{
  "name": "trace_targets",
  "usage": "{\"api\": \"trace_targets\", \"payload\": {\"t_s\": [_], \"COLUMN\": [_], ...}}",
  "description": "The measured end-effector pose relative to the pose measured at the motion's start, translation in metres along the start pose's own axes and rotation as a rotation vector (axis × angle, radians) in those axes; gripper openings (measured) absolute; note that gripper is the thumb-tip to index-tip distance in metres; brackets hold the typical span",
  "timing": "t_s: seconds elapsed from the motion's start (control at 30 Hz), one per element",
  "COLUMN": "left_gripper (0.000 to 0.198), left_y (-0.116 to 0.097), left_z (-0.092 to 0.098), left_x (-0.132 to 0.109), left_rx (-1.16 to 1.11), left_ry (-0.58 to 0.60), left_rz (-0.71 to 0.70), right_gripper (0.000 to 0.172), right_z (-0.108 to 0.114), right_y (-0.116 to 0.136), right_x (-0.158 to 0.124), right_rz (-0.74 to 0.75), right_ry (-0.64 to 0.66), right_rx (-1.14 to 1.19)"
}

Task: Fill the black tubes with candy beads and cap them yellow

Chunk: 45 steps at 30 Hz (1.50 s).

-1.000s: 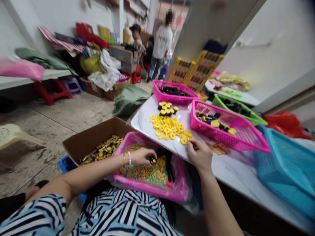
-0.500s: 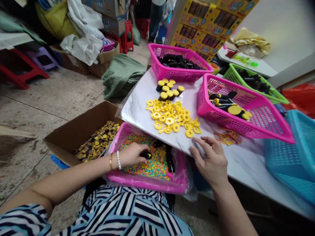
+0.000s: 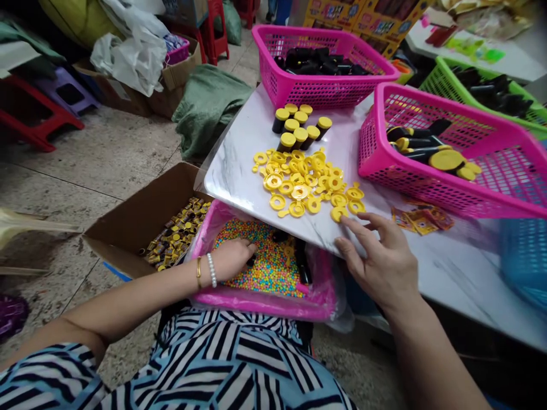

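My left hand (image 3: 233, 261) is in the pink tub (image 3: 265, 306), low over small multicoloured candy balls (image 3: 267, 267). Its fingers curl round a small black container (image 3: 251, 261), of which only a bit shows. My right hand (image 3: 387, 265) reaches over the table's front edge with fingers apart. Its index fingertip touches or nearly touches a yellow ring-shaped cap (image 3: 339, 214), at the near side of a heap of such yellow caps (image 3: 299, 176). Behind the heap stand several black tubes with yellow lids (image 3: 300, 134). A long black tube (image 3: 302, 263) lies at the tub's right side.
Pink baskets holding black tubes stand at the table's back (image 3: 320, 91) and right (image 3: 453, 188). Orange packets (image 3: 423, 219) lie near my right hand. A cardboard box (image 3: 123, 233) of small yellow-and-brown pieces is left of the tub. A blue basket (image 3: 523, 256) is at far right.
The view has shifted, so the table things appear larger and higher. My left hand has turned palm-down, hiding more of the black container. My right index finger has come to the nearest yellow cap.
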State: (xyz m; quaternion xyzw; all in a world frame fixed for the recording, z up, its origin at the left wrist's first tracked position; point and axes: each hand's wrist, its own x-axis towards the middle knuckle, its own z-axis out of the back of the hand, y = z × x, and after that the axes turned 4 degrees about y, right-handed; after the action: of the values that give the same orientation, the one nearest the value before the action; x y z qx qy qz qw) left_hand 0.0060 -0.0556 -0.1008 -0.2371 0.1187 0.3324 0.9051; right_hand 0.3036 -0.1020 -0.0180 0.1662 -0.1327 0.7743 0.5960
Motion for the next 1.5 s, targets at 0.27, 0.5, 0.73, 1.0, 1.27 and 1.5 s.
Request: {"api": "trace_targets", "payload": {"t_s": [0.27, 0.5, 0.73, 1.0, 1.27, 1.5], "left_gripper": [0.025, 0.031, 0.04, 0.021, 0.021, 0.039], "left_y": [0.003, 0.007, 0.007, 0.009, 0.0, 0.005], "left_z": [-0.01, -0.01, 0.01, -0.013, -0.016, -0.006], "left_x": [0.0, 0.007, 0.004, 0.011, 0.011, 0.008], "left_rx": [-0.054, -0.298, -0.903, -0.162, -0.294, -0.924], "left_ry": [0.011, 0.049, 0.082, 0.008, 0.089, 0.221], "left_rz": [0.046, -0.045, -0.233, -0.165, -0.317, -0.262], "right_gripper": [0.037, 0.033, 0.039, 0.033, 0.031, 0.029], "right_z": [-0.004, -0.002, -0.006, -0.008, -0.007, 0.0], "right_y": [0.002, -0.002, -0.005, -0.005, -0.003, -0.004], "right_x": [-0.007, -0.009, -0.008, -0.007, -0.008, -0.011], "right_rz": [-0.059, -0.059, -0.08, -0.066, -0.058, -0.182], "right_ry": [-0.038, -0.076, -0.09, -0.085, -0.102, -0.12], "right_rx": [0.022, 0.112, 0.127, 0.109, 0.098, 0.231]}}
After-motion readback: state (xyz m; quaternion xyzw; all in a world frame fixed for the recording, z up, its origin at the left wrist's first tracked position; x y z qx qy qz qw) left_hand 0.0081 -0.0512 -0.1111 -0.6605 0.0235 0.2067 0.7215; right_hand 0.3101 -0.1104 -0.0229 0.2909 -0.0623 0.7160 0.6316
